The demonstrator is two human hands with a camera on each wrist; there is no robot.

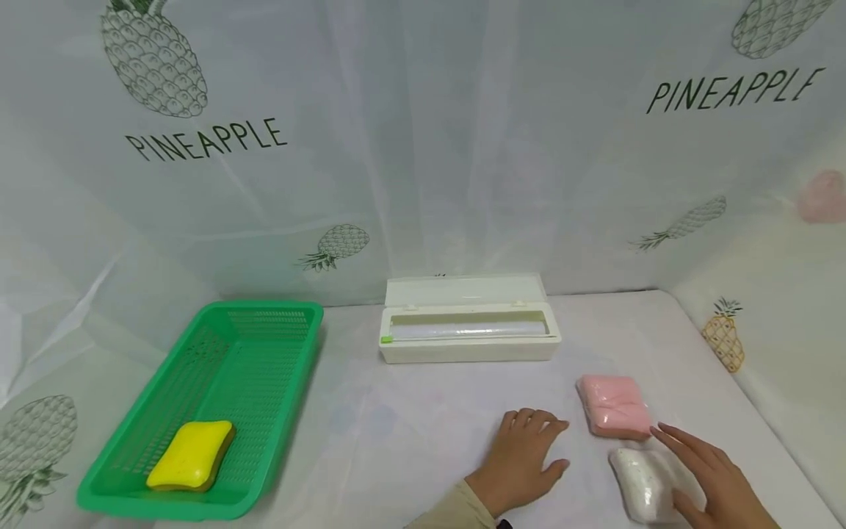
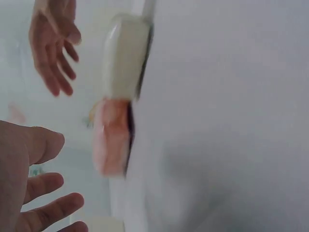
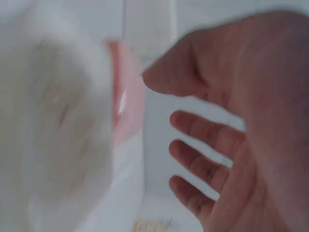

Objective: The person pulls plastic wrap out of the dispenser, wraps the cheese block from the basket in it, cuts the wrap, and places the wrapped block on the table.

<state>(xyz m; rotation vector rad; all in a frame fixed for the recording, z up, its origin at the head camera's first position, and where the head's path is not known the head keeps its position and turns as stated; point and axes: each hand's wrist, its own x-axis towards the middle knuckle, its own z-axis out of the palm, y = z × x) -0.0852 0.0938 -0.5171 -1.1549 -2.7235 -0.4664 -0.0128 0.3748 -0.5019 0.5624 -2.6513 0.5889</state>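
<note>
My left hand (image 1: 518,463) is over the cloth to the left of two wrapped blocks, fingers spread and loosely bent, holding nothing. A pink sponge-like block (image 1: 615,406) in shiny clear film lies to its right. Nearer to me is a white, film-wrapped block (image 1: 644,485) with rounded corners. My right hand (image 1: 717,481) overlaps the white block's right side in the head view. The left wrist view shows that same right hand (image 2: 54,46) apart from the white block (image 2: 126,55), its fingers relaxed. In the right wrist view its palm holds nothing.
A green plastic basket (image 1: 297,411) stands at the left with a yellow sponge (image 1: 192,454) in its near end. Toward the back wall sits a white cling film dispenser (image 1: 469,351), lid raised, a roll (image 1: 465,329) inside. Pineapple-print sheeting (image 1: 463,147) hangs behind the table.
</note>
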